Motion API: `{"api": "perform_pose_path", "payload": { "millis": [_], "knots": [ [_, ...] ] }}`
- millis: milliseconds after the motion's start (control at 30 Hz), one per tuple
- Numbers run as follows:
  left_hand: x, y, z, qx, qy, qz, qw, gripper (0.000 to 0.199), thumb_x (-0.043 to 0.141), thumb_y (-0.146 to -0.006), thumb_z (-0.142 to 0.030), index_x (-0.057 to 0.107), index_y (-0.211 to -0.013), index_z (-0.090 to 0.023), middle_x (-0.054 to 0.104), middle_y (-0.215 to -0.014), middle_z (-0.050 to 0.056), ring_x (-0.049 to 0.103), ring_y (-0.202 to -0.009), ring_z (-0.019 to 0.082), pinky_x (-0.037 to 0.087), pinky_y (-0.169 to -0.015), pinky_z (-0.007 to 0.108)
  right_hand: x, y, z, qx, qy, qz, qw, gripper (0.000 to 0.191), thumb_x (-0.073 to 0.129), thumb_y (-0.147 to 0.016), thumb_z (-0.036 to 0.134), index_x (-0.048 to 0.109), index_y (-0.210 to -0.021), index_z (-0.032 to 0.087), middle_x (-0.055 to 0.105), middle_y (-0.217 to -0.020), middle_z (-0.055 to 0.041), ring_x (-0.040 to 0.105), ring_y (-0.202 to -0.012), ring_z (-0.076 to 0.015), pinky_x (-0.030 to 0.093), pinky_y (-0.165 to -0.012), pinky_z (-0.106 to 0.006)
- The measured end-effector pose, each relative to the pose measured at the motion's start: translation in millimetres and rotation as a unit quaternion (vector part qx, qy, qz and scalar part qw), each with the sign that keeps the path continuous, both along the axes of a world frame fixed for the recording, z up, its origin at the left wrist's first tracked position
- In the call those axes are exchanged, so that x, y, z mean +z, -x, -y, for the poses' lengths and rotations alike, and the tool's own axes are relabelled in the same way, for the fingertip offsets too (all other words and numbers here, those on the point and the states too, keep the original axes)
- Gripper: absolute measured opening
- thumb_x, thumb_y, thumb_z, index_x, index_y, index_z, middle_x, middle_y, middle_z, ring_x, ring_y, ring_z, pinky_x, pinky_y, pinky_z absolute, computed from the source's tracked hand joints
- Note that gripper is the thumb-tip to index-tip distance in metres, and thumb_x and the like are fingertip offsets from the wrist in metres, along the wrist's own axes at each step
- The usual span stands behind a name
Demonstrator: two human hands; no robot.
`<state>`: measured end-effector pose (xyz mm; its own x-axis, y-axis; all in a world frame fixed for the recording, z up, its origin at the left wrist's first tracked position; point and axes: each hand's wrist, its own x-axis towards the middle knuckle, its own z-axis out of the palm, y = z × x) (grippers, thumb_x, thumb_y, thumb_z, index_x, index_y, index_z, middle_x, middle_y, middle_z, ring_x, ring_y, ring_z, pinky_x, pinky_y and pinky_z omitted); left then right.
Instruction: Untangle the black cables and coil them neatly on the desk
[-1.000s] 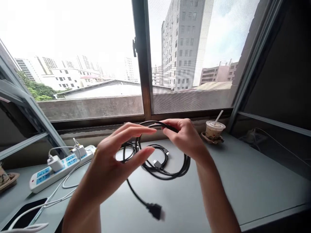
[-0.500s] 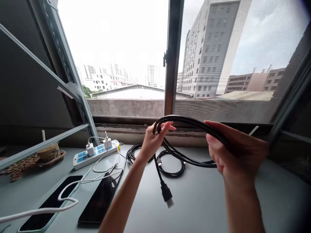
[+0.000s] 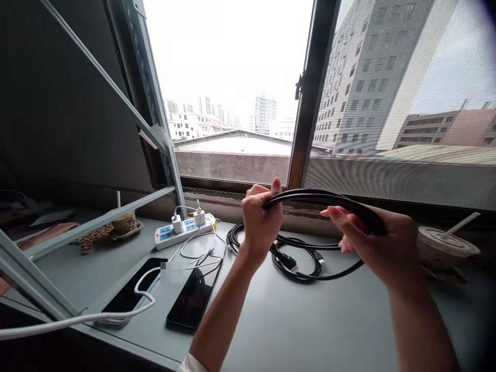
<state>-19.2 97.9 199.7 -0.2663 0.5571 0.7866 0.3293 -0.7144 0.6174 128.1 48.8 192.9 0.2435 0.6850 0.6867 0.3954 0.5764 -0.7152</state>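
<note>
A looped black cable (image 3: 310, 195) is stretched between my two hands above the grey table. My left hand (image 3: 263, 219) is closed round the loop's left end, thumb up. At the loop's right end, my right hand (image 3: 382, 243) grips the bundled strands between thumb and fingers. The cable's USB plug (image 3: 287, 260) hangs below and between the hands. Behind it, a coiled black cable (image 3: 300, 279) lies on the table, and another black coil (image 3: 233, 238) sits further left, partly hidden by my left hand.
A white power strip (image 3: 185, 231) with white chargers and cables stands at the back left. Two phones (image 3: 194, 299) (image 3: 135, 287) lie in front of it. A lidded cup (image 3: 445, 243) with a straw is at the right. A metal frame (image 3: 104, 219) crosses the left side.
My left hand has closed round the cable loop, its fingers having been apart. The USB plug has swung up and back. The view has turned, bringing the right-hand cup into sight.
</note>
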Motion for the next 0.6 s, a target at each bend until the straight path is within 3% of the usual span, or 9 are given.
{"api": "perform_pose_path", "payload": {
  "millis": [100,200,300,433,500,600],
  "knots": [
    [0.2,-5.1,11.4,-0.054,0.023,-0.016,0.998,0.060,0.046,-0.088,-0.047,0.024,-0.040,-0.017,0.020,-0.047,-0.003,0.020,-0.045,0.006,0.019,-0.046,0.027,-4.0,-4.0,-2.6,0.054,0.022,-0.031,0.998,0.038,0.066,-0.076,0.043,0.060,-0.056,0.012,0.038,-0.039,0.0018,0.036,-0.033,-0.0044,0.028,-0.033,-0.015],
    [0.4,-9.1,15.3,-0.070,0.026,-0.002,0.997,0.061,0.045,-0.088,-0.047,0.016,-0.044,-0.016,0.015,-0.048,-0.003,0.014,-0.045,0.005,0.015,-0.044,0.026,-7.3,-14.2,-7.9,0.153,0.055,-0.073,0.984,0.051,0.070,-0.072,0.041,0.042,-0.040,0.013,0.027,-0.031,0.0029,0.026,-0.027,-0.0035,0.019,-0.030,-0.017],
    [-3.4,-9.4,3.2,-0.081,0.052,0.008,0.995,0.057,0.047,-0.086,-0.047,0.024,-0.044,-0.017,0.022,-0.045,-0.004,0.022,-0.043,0.004,0.019,-0.042,0.024,-4.1,-20.4,-7.3,0.240,0.065,-0.089,0.964,0.060,0.071,-0.070,0.036,0.028,-0.036,0.013,0.016,-0.027,0.0045,0.017,-0.024,-0.0022,0.014,-0.028,-0.016],
    [-15.7,-10.9,-25.5,-0.100,0.133,-0.025,0.986,0.040,0.050,-0.082,-0.040,0.045,-0.049,-0.017,0.044,-0.046,-0.002,0.041,-0.044,0.007,0.032,-0.044,0.021,8.6,-15.9,1.8,0.247,0.069,-0.194,0.947,0.058,0.068,-0.071,0.036,0.024,-0.039,0.014,0.015,-0.025,0.0049,0.010,-0.023,-0.0018,0.008,-0.025,-0.016],
    [-22.0,-13.7,-34.4,-0.144,0.225,-0.065,0.961,0.040,0.047,-0.082,-0.040,0.052,-0.050,-0.016,0.050,-0.048,0.000,0.047,-0.045,0.009,0.036,-0.045,0.021,13.1,-12.1,5.2,0.234,0.055,-0.238,0.941,0.057,0.067,-0.070,0.033,0.023,-0.040,0.014,0.015,-0.026,0.0052,0.010,-0.023,-0.0017,0.007,-0.025,-0.016],
    [-28.7,-17.8,-36.6,-0.232,0.355,-0.108,0.899,0.046,0.041,-0.083,-0.045,0.056,-0.050,-0.015,0.056,-0.048,0.004,0.052,-0.041,0.013,0.040,-0.042,0.023,13.3,-8.0,6.9,0.226,0.012,-0.264,0.938,0.058,0.065,-0.071,0.028,0.018,-0.040,0.013,0.015,-0.026,0.0046,0.010,-0.023,-0.0016,0.006,-0.025,-0.016]
  ]
}}
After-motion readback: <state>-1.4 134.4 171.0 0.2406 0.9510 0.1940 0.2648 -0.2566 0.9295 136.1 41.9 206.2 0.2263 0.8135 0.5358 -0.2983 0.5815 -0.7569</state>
